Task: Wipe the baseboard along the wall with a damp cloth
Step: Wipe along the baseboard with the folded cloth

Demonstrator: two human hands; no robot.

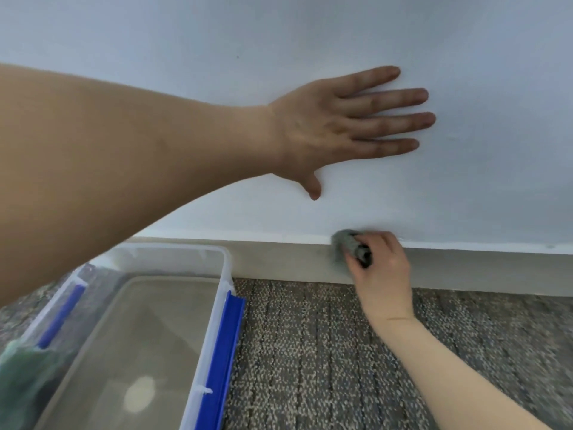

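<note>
A grey-beige baseboard (279, 262) runs along the foot of the white wall (217, 32). My right hand (383, 268) grips a bunched grey-green cloth (344, 243) and holds it against the upper part of the baseboard, right of centre. The cloth looks blurred. Above it, my left hand (344, 122) presses flat on the wall with its fingers spread and straight, pointing right.
A clear plastic tub (224, 268) with blue side latches stands on the carpet at lower left, close to the baseboard, with water in it. Another greenish cloth (28, 377) hangs at its left edge. Speckled grey carpet (325, 352) covers the floor.
</note>
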